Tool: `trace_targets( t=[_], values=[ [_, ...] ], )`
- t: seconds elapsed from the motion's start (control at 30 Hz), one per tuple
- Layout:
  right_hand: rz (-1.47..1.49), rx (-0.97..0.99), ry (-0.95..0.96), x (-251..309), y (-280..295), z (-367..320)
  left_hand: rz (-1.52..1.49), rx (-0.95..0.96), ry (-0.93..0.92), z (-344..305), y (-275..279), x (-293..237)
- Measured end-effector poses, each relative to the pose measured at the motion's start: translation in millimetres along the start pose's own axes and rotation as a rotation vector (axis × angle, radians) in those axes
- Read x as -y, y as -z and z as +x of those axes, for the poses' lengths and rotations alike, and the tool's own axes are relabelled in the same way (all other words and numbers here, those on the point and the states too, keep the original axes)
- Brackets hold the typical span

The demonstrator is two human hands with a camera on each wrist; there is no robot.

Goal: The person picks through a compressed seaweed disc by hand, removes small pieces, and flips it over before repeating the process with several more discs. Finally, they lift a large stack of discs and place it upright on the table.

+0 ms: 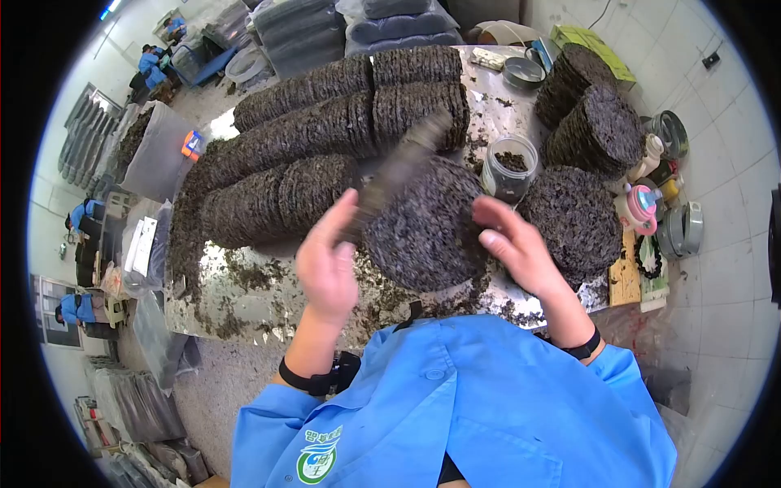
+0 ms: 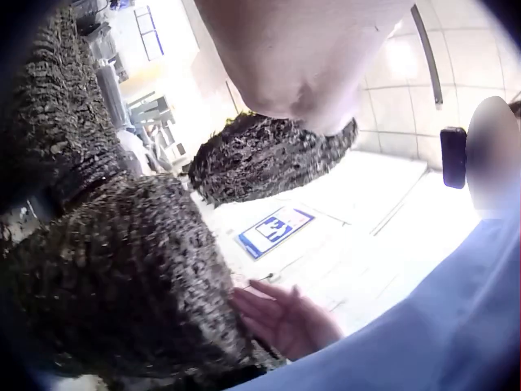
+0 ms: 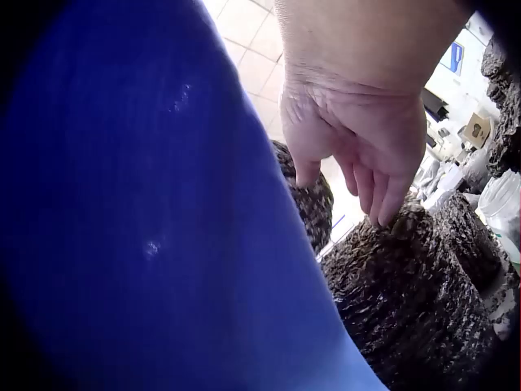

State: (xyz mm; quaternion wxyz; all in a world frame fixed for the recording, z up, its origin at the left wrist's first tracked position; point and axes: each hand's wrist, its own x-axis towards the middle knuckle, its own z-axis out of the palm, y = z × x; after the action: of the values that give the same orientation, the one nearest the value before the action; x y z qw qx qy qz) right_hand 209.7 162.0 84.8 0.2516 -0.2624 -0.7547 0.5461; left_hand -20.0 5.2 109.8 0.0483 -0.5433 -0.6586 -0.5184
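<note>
A dark round dried seaweed cake (image 1: 407, 167), blurred and tilted nearly edge-on, is gripped at its near edge by my left hand (image 1: 328, 264). In the left wrist view the raised cake (image 2: 273, 159) hangs below the left hand (image 2: 301, 57), most of whose fingers are hidden. Under it stands a stack of similar cakes (image 1: 423, 236). My right hand (image 1: 517, 244) is at the right side of this stack, with its fingers extended. The right wrist view puts the right hand's fingertips (image 3: 387, 218) right at the stack's edge (image 3: 407, 301).
Long rows of seaweed cakes (image 1: 293, 126) lie on the metal table (image 1: 211, 285), strewn with crumbs. Right of the stack are a clear jar (image 1: 511, 167), another stack (image 1: 573, 224), taller stacks (image 1: 602, 134) and a pink-capped bottle (image 1: 639, 207). Other people in blue work at the far left.
</note>
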Motion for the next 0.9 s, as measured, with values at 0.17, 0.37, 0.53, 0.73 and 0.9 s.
trace_targets(
  t=[0.17, 0.37, 0.53, 0.73, 0.9],
  values=[
    [0.334, 0.009, -0.051, -9, -8, 4, -1.062, -0.339, 0.625, 18, -6, -14],
    [0.734, -0.193, -0.056, 14, -3, 3, -1.225, -0.116, 0.875, -4, -27, -15],
    [0.550, -0.467, -0.022, 5, 34, -15, -0.164, 0.444, 0.197, -4, -28, -25],
    [0.369, -0.732, -0.073, -18, 123, -56, 0.507, 0.859, -0.234, -18, -42, -6],
    [-0.955, -0.836, -0.240, -41, 153, -80, 0.602, 0.914, -0.290, -15, -42, -9]
  ],
)
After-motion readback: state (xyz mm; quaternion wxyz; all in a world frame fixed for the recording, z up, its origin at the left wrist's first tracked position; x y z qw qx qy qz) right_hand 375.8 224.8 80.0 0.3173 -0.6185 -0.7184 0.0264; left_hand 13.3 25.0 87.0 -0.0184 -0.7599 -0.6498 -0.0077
